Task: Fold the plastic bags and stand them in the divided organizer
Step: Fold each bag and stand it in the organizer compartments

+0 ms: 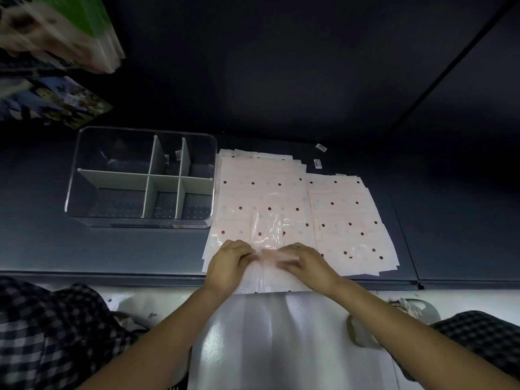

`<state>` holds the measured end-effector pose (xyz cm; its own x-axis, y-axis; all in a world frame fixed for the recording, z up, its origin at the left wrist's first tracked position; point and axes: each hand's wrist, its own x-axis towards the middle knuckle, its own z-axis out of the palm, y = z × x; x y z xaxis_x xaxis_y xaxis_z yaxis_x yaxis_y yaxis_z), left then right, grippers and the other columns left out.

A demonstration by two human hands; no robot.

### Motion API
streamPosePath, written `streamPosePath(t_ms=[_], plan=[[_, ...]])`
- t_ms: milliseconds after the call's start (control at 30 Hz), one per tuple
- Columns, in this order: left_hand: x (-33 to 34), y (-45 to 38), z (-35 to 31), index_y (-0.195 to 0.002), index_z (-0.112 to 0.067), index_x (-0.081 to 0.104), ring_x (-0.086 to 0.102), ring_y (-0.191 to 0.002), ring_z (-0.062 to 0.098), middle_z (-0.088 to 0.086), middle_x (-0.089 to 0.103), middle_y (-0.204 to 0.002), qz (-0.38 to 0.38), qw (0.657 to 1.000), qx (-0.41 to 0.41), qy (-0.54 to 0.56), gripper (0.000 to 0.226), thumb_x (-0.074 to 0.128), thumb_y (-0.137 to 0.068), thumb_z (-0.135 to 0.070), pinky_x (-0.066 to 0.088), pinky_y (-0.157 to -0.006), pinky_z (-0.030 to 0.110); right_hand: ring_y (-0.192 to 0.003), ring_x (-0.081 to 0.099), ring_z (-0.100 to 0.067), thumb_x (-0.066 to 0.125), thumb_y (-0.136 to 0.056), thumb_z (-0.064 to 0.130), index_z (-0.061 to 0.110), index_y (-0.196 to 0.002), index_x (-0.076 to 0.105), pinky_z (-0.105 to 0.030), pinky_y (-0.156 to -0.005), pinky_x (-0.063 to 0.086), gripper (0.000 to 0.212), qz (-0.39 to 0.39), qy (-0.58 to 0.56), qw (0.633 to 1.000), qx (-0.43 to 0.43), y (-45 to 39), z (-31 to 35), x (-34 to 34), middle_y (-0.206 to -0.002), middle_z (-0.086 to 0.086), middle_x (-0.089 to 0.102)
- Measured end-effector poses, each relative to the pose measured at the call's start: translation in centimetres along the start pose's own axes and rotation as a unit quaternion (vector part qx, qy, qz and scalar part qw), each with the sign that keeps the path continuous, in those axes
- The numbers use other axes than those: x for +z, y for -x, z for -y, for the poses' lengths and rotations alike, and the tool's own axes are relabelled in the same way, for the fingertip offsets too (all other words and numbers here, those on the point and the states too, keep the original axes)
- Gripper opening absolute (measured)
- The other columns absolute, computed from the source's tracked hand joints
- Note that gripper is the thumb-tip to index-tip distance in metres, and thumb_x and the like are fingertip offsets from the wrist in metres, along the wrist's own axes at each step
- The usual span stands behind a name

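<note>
Two flat stacks of pale pink plastic bags with red and grey dots lie on the dark shelf: a larger stack and a smaller stack to its right. A narrow, partly folded bag lies on the larger stack's near edge. My left hand and my right hand both pinch its near end, fingertips almost meeting. The clear divided organizer with white dividers stands to the left of the stacks and holds no bags.
A clear plastic sheet hangs over my lap below the shelf's front edge. Small barcode labels lie behind the stacks. Colourful packages hang at the upper left. A dark back wall rises behind the shelf.
</note>
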<state>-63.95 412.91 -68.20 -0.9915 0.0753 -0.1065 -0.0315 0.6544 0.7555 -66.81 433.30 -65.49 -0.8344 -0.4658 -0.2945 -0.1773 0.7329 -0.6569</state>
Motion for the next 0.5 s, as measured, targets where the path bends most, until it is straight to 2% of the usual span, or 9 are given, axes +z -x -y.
streamPosePath(t_ms=[33,67,100,133,200,233,333,500], plan=[[0.2,-0.2,-0.1,-0.094,-0.009,0.071,0.051,-0.095,0.02,0.0,0.066,-0.098,0.0,1.0,-0.016,-0.004,0.015,0.057,-0.093,-0.015,0.034,-0.074,0.019,-0.088,0.058,-0.013,0.06,-0.091,0.021,0.012,-0.099,0.071,-0.022,-0.078,0.043,0.016,-0.021,-0.042,0.998,0.042,-0.3,0.1,0.1,-0.096,-0.003,0.069],[0.3,-0.3,-0.1,-0.094,-0.009,0.07,0.05,-0.093,0.021,0.001,0.065,-0.097,0.0,0.999,-0.034,-0.01,0.017,0.055,-0.094,-0.018,0.032,-0.071,0.021,-0.072,0.055,-0.009,0.06,-0.091,0.021,0.015,-0.081,0.069,-0.021,-0.065,0.04,0.015,-0.04,-0.08,0.993,0.076,-0.7,0.1,0.2,-0.078,0.001,0.066],[0.4,-0.4,-0.2,-0.094,-0.01,0.069,0.049,-0.093,0.02,0.001,0.064,-0.096,-0.003,0.998,-0.052,-0.019,0.018,0.054,-0.095,-0.02,0.031,-0.069,0.022,-0.061,0.048,-0.004,0.061,-0.09,0.022,0.021,-0.067,0.062,-0.018,-0.056,0.035,0.024,-0.06,-0.108,0.987,0.104,-1.0,0.2,0.3,-0.063,0.01,0.059],[0.5,-0.6,-0.2,-0.094,-0.012,0.069,0.048,-0.092,0.02,0.001,0.063,-0.093,-0.006,0.997,-0.068,-0.029,0.02,0.052,-0.096,-0.023,0.031,-0.068,0.023,-0.056,0.045,0.0,0.061,-0.09,0.023,0.026,-0.062,0.056,-0.015,-0.053,0.033,0.028,-0.075,-0.133,0.981,0.123,-1.4,0.4,0.4,-0.056,0.016,0.053],[0.6,-0.8,-0.4,-0.093,-0.015,0.068,0.048,-0.093,0.02,0.002,0.061,-0.091,-0.007,0.995,-0.09,-0.046,0.023,0.05,-0.096,-0.028,0.034,-0.068,0.026,-0.063,0.052,-0.002,0.059,-0.091,0.025,0.025,-0.069,0.059,-0.016,-0.058,0.039,0.021,-0.083,-0.14,0.975,0.148,-2.3,0.5,0.2,-0.064,0.016,0.059],[0.6,-0.9,-0.5,-0.091,-0.015,0.067,0.048,-0.094,0.02,0.002,0.06,-0.091,-0.005,0.994,-0.097,-0.053,0.024,0.049,-0.097,-0.03,0.037,-0.07,0.027,-0.065,0.053,-0.008,0.057,-0.092,0.027,0.021,-0.068,0.057,-0.02,-0.059,0.039,0.024,-0.078,-0.121,0.977,0.156,-2.7,0.5,0.1,-0.066,0.009,0.06],[0.6,-1.1,-1.1,-0.088,-0.014,0.064,0.049,-0.098,0.02,0.003,0.059,-0.095,-0.003,0.99,-0.122,-0.073,0.028,0.045,-0.098,-0.033,0.043,-0.073,0.032,-0.054,0.035,-0.011,0.054,-0.093,0.032,0.017,-0.056,0.031,-0.026,-0.052,0.026,0.047,-0.064,-0.076,0.977,0.191,-4.0,0.4,-0.2,-0.056,0.003,0.037],[0.7,-1.4,-1.6,-0.083,-0.011,0.063,0.048,-0.101,0.022,0.006,0.056,-0.1,-0.001,0.986,-0.151,-0.075,0.027,0.048,-0.095,-0.029,0.045,-0.075,0.032,-0.052,0.032,-0.012,0.055,-0.092,0.038,0.017,-0.056,0.026,-0.029,-0.051,0.023,0.051,-0.044,-0.028,0.971,0.235,-5.0,0.5,-0.1,-0.054,0.003,0.033]])
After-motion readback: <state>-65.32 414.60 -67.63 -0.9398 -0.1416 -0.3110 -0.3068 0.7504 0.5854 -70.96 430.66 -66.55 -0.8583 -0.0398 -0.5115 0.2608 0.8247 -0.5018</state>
